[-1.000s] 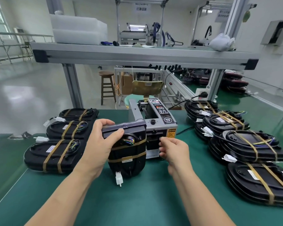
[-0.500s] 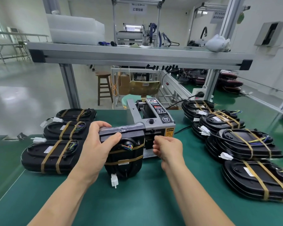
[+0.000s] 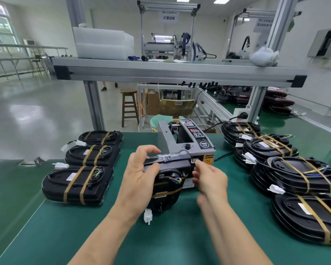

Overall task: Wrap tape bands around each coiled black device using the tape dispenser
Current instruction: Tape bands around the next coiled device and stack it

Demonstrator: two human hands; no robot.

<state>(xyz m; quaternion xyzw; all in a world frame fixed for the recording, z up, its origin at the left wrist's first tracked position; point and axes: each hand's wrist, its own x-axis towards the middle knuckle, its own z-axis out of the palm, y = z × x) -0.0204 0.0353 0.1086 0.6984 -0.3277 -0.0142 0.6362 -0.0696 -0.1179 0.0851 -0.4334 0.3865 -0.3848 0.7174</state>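
1. Currently the left hand grips the coiled black device, stood on edge, thumb across its face. Its white connector dangles below. Standing it up likely keeps the top edge free for a band.
2. Two tan bands already cross the held unit's lower half.
3. Right hand is at the outlet of the tape dispenser, fingertips curled there. It's motion-blurred, so I can't tell if it's pinching a strip or nothing.
4. The device sits just in front of the dispenser, probably to keep the reach for tape short.
5. Green mat underneath. Row of banded units on the left, bigger overlapping pile on the right. All visible ones carry bands, so I can't say which side is the finished one.
6. Beyond: aluminium shelf overhead, wooden stool, glossy factory floor.
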